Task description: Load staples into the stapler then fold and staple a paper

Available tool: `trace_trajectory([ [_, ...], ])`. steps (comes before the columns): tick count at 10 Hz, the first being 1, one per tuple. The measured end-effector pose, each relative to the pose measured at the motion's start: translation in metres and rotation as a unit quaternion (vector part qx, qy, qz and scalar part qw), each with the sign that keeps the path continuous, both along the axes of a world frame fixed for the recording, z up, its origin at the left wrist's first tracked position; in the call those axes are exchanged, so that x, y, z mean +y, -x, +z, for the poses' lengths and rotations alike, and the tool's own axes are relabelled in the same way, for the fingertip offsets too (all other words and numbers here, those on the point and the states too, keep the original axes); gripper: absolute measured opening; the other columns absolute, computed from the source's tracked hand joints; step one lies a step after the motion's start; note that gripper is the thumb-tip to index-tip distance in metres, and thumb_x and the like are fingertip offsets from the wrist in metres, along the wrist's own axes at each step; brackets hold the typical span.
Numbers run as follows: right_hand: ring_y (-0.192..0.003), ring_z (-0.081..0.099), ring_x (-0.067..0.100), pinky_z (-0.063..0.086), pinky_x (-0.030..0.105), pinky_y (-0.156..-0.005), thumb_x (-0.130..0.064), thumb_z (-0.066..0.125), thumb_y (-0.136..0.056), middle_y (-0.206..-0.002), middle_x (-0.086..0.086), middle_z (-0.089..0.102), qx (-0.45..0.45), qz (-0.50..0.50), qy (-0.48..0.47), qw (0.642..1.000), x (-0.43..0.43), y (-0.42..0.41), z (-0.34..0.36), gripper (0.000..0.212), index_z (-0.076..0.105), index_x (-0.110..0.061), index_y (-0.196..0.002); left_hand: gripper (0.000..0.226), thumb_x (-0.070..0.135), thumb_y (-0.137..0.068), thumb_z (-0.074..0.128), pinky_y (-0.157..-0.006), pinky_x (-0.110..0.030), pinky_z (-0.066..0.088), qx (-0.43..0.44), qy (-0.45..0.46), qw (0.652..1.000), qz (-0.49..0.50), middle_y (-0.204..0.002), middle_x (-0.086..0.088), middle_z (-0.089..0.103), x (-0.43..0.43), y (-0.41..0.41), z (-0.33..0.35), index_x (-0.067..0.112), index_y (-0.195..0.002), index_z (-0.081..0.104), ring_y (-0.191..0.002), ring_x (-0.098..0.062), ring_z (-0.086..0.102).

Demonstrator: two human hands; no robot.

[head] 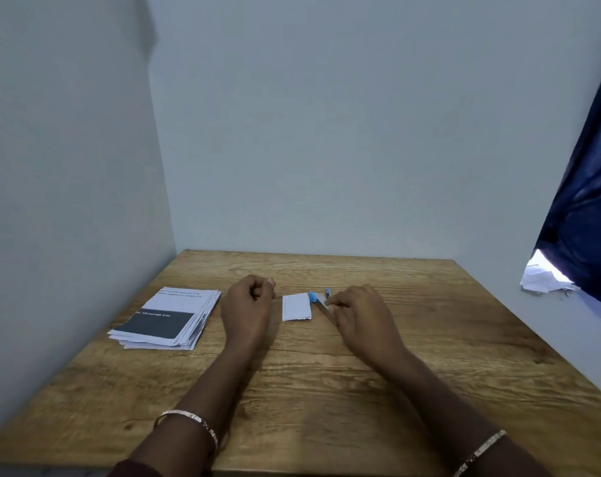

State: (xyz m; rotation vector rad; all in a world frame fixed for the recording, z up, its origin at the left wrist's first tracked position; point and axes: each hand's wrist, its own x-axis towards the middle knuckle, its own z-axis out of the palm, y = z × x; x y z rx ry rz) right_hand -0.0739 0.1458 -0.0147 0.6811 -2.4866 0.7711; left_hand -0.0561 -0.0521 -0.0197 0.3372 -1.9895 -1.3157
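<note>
A small white folded paper (296, 307) lies flat on the wooden table (326, 390) between my hands. Just right of it is a small blue and metal stapler (319, 299), partly covered by my right hand (359, 313), whose fingers rest on its near end. My left hand (249, 304) hovers left of the paper, loosely curled, with nothing visible in it. Whether the stapler is lifted or resting on the table is unclear.
A stack of white printed sheets (168, 320) with a dark band lies at the left of the table. Walls close the left and back sides. A blue curtain (588, 201) hangs at the right, with crumpled white paper (543, 278) below it.
</note>
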Motion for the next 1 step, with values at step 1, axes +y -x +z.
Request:
trace_trajectory([
  [1,-0.100,0.061,0.018,0.045,0.030,-0.082,-0.015,0.059,-0.095,-0.101,-0.003,0.075,-0.009,-0.065,0.066,0.996,0.0272,-0.0104,0.0163,0.021,0.077,-0.019,-0.105,0.021,0.026,-0.093,0.065,-0.058,-0.020,0.039,0.010,0.037,0.999,0.000,-0.073,0.004,0.072,0.0066,-0.0183,0.0109,0.014,-0.079,0.074,-0.074,-0.013,0.065],
])
